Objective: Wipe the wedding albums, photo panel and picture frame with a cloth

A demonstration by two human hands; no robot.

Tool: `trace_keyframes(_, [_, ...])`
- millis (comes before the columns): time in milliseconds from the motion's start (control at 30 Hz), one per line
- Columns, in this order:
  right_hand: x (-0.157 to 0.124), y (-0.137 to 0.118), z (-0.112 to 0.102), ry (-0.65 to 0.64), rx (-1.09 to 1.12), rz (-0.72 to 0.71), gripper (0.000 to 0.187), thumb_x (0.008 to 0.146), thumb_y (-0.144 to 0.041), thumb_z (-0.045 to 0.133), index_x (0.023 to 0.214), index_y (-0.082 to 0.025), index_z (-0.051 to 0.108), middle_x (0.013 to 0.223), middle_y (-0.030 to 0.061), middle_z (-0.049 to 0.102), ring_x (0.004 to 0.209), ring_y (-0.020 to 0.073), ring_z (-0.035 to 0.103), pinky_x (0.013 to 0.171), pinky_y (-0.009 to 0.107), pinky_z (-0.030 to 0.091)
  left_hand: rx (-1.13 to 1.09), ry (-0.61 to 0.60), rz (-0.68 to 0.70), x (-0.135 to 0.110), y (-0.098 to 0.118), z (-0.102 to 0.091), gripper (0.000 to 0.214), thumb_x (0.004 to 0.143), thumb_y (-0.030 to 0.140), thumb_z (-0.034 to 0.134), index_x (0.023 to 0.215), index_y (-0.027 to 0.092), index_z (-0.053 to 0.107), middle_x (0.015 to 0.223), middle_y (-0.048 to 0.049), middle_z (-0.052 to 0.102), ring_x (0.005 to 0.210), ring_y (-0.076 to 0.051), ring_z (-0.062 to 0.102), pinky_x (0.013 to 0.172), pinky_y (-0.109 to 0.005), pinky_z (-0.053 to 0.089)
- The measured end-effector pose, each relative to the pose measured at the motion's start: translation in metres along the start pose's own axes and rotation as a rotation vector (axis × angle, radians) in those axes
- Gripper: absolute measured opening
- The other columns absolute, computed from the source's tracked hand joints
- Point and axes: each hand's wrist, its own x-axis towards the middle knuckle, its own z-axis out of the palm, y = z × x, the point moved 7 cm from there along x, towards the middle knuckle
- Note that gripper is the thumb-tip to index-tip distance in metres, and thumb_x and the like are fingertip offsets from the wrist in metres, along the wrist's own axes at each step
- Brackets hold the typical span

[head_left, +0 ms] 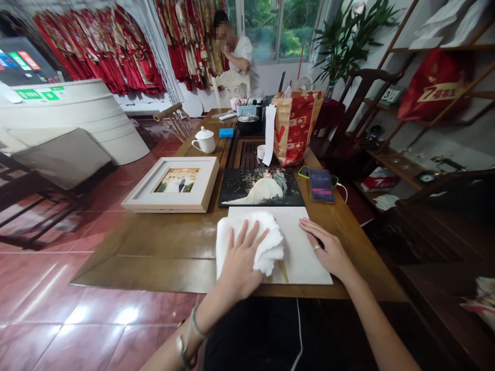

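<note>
My left hand (243,263) lies spread on a crumpled white cloth (270,242), pressing it against a flat white panel (305,242) at the table's near edge. The cloth covers the panel's left part. Beside the cloth, a tan strip shows on the panel's surface. On the panel's right edge rests my right hand (328,247), open, its fingers stretched out and a ring on one of them. Just beyond the panel lies a dark wedding photo print (263,188). A pale wooden picture frame (170,185) holding a small couple photo lies flat to the left.
The wooden table (154,252) also bears a white lidded cup (204,140), a blue box (226,133), a red-and-brown paper bag (296,129) and a phone (322,185) with a cable. A person (240,51) sits at the far end. Chairs and shelves stand around.
</note>
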Motion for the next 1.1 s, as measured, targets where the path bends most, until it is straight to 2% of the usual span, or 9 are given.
trace_keyframes(133, [0.000,0.003,0.000,0.006,-0.008,0.003,0.037,0.089,-0.021,0.045,0.122,-0.027,0.061,0.133,0.0032,0.058,0.126,0.0242,0.051,0.108,0.046,0.040,-0.083,-0.077,0.105,0.054,0.029,-0.001,0.061,0.087,0.028,0.035,0.147,0.021,0.025,0.154,-0.0055,0.021,0.142,-0.029,0.010,0.111,-0.059,0.010])
trace_keyframes(233, [0.000,0.004,-0.001,0.011,-0.030,0.019,0.037,0.088,-0.020,0.045,0.119,-0.027,0.062,0.127,0.0039,0.062,0.118,0.0258,0.058,0.101,0.043,0.046,-0.112,-0.141,0.222,0.089,0.053,0.001,0.057,0.091,0.030,0.027,0.147,0.019,0.023,0.153,-0.0066,0.024,0.141,-0.028,0.016,0.111,-0.056,0.014])
trace_keyframes(333, [0.001,0.003,-0.001,0.009,-0.046,0.033,0.034,0.088,-0.022,0.046,0.117,-0.028,0.062,0.123,0.0049,0.064,0.111,0.0269,0.062,0.094,0.040,0.050,-0.113,-0.184,0.290,0.111,0.069,0.002,0.053,0.092,0.029,0.025,0.144,0.020,0.031,0.149,-0.0050,0.034,0.139,-0.026,0.024,0.111,-0.052,0.020])
trace_keyframes(400, [0.001,0.002,-0.002,0.010,-0.050,0.032,0.033,0.088,-0.023,0.046,0.116,-0.027,0.063,0.122,0.0060,0.065,0.110,0.0273,0.062,0.092,0.040,0.050,-0.110,-0.191,0.296,0.116,0.072,0.002,0.051,0.092,0.028,0.026,0.142,0.019,0.036,0.147,-0.0057,0.039,0.137,-0.027,0.028,0.110,-0.051,0.023])
trace_keyframes(533, [0.001,0.000,-0.001,-0.001,-0.034,0.035,0.035,0.088,-0.020,0.044,0.118,-0.027,0.063,0.123,0.0058,0.065,0.111,0.0263,0.062,0.095,0.041,0.049,-0.086,-0.172,0.244,0.105,0.059,0.002,0.056,0.089,0.028,0.029,0.143,0.015,0.031,0.150,-0.0071,0.033,0.139,-0.026,0.023,0.112,-0.050,0.018])
trace_keyframes(700, [0.000,0.002,-0.001,0.012,0.008,0.015,0.037,0.089,-0.021,0.045,0.122,-0.026,0.062,0.133,0.0041,0.058,0.127,0.0246,0.050,0.108,0.045,0.040,-0.033,-0.122,0.178,0.073,0.029,0.001,0.061,0.085,0.029,0.038,0.144,0.017,0.031,0.152,-0.0046,0.028,0.142,-0.026,0.014,0.114,-0.051,0.010])
trace_keyframes(867, [0.000,0.001,0.002,-0.019,0.028,0.012,0.037,0.092,-0.023,0.043,0.125,-0.029,0.059,0.135,0.0017,0.056,0.129,0.0232,0.048,0.110,0.049,0.037,0.003,-0.054,0.130,0.050,0.005,-0.006,0.061,0.084,0.029,0.041,0.145,0.022,0.031,0.153,0.0007,0.024,0.143,-0.024,0.011,0.115,-0.049,0.010])
trace_keyframes(1100, [0.000,-0.001,0.002,-0.012,0.027,0.010,0.036,0.093,-0.024,0.042,0.125,-0.027,0.059,0.135,0.0038,0.056,0.129,0.0220,0.048,0.111,0.049,0.036,0.086,0.032,-0.025,0.019,-0.033,-0.013,0.066,0.082,0.027,0.042,0.146,0.022,0.027,0.153,-0.0003,0.023,0.142,-0.026,0.011,0.114,-0.052,0.012])
